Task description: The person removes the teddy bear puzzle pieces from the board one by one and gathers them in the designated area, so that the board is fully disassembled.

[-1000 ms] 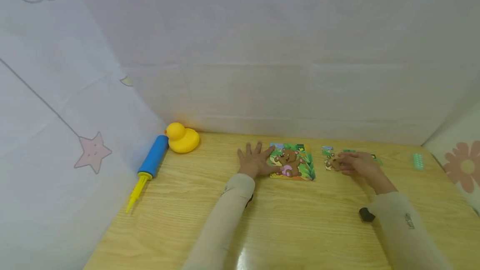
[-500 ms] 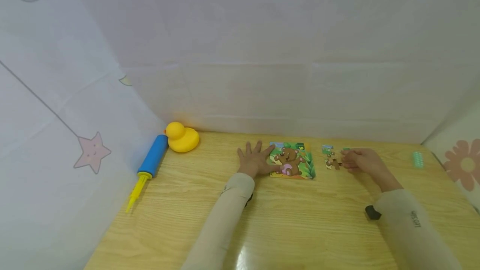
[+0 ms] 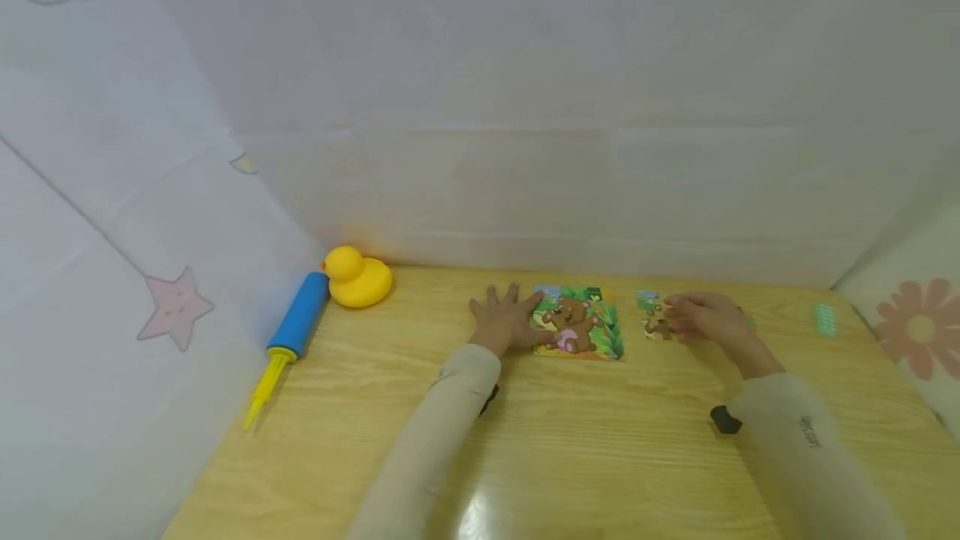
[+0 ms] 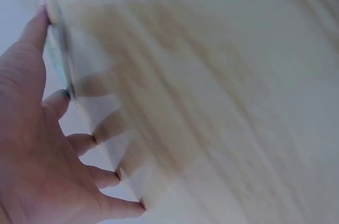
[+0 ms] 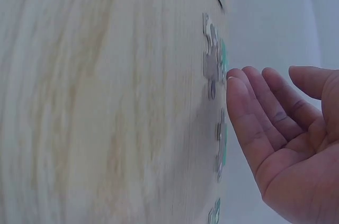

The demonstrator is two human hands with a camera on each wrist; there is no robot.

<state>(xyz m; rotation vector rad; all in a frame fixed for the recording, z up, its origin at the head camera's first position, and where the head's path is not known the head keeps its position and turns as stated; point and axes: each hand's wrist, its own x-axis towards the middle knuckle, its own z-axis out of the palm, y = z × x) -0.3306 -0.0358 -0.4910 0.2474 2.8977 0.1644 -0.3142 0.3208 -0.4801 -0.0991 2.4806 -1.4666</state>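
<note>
Blue-and-yellow pump point(image 3: 300, 315), lying aslant on the left of the counter point(image 3: 585, 448), its blue end just beside the yellow duck point(image 3: 360, 280); both sit well apart from the hands and appear to obstruct nothing. Left hand point(image 3: 504, 325), spread, gripping nothing, its thumb and forefinger touching the left side of the bear picture point(image 3: 579, 325), which lies flat toward the counter's far side. Light, even pressure here should keep the picture from sliding. Just right of the picture lie a blue-and-green puzzle piece point(image 3: 647, 299) and, nearer the person, a brown puzzle piece point(image 3: 656, 328); whether they interlock cannot be told. Right hand point(image 3: 708, 319), held at the pieces, fingers gently bent, thumb apart in the wrist view, grasping nothing visible. Such thin pieces are best nudged by one fingertip or pinched at opposite edges, sparing their neighbours; the hand itself hides part of the group. Peeping out to its right, a green piece point(image 3: 749, 320), mostly screened. Far right, a pale-green studded item point(image 3: 826, 320), clear of the hand. Cloth backdrop point(image 3: 480, 165), spanning the rear, probably limits reach beyond the pieces.
</note>
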